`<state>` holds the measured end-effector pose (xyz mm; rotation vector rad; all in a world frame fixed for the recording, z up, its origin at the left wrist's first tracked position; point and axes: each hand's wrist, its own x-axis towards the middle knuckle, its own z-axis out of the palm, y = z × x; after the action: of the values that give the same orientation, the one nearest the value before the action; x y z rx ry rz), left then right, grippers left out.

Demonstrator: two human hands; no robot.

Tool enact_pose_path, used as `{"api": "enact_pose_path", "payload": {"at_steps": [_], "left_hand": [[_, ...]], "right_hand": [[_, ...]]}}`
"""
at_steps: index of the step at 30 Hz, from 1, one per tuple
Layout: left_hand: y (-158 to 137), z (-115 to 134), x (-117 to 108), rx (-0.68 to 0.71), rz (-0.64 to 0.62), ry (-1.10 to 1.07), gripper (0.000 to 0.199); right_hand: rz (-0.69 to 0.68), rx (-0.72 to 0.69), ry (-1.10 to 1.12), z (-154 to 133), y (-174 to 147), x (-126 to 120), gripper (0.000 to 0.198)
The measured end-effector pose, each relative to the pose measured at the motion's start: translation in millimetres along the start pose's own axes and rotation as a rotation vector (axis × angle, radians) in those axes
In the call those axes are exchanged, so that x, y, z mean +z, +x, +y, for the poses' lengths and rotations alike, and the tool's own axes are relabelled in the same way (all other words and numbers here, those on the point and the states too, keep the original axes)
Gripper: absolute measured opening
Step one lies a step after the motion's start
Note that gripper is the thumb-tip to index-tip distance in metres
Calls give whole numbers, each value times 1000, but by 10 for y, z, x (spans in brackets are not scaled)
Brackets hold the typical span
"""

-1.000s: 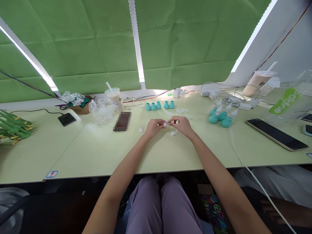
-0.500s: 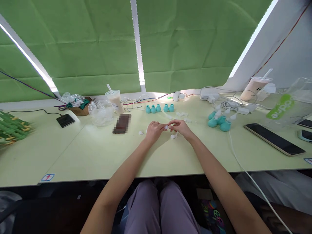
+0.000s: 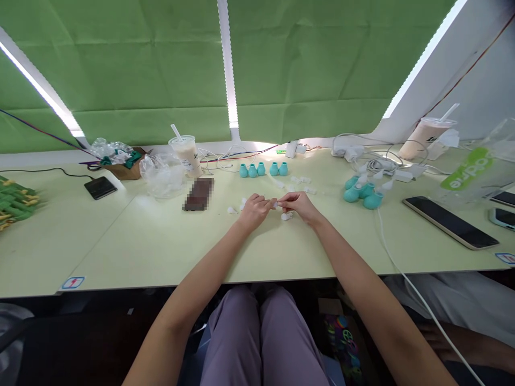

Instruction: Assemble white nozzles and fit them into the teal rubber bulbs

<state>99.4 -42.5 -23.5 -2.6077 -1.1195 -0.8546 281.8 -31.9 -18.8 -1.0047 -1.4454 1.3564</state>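
Over the middle of the table, my left hand [image 3: 256, 211] and my right hand [image 3: 298, 206] meet fingertip to fingertip. Both pinch one small white piece [image 3: 276, 204], mostly covered by the fingers. Just below my right fingers lies another white piece [image 3: 286, 216]. To the left of my left hand is a loose white piece [image 3: 231, 210], with one more close against the hand. Beyond my hands, several small whitish pieces [image 3: 309, 190] are scattered. Behind them stands a row of small turquoise bulb-shaped pots [image 3: 261, 169]. More turquoise bulbs [image 3: 373, 200], some with white tips, cluster at the right.
A blurred dark rectangle [image 3: 198, 194], a plastic bag [image 3: 163, 177] and a drink cup [image 3: 185, 155] stand left. Rightward are a large phone [image 3: 449, 222], tangled white cables [image 3: 376, 163] and another cup [image 3: 426, 138]. A white cord [image 3: 402, 276] crosses the table's front edge. Another person's hand [image 3: 454, 338] rests below right.
My right fingers have drawn closer together around the small white piece. The whole view has shifted slightly; the things on the table stay in place.
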Motion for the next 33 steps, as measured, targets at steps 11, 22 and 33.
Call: {"api": "enact_pose_path", "payload": {"at_steps": [11,22,33], "left_hand": [[24,50,-35,-48,-10,63,30],[56,36,-44,-221,139,17,32],[61,13,-2,-210,107,18,35]], "right_hand": [[5,6,6,-51,-28,48,36],[164,-262,-172,-83,11,130,25],[215,-285,-250,-69,33,135,19]]}}
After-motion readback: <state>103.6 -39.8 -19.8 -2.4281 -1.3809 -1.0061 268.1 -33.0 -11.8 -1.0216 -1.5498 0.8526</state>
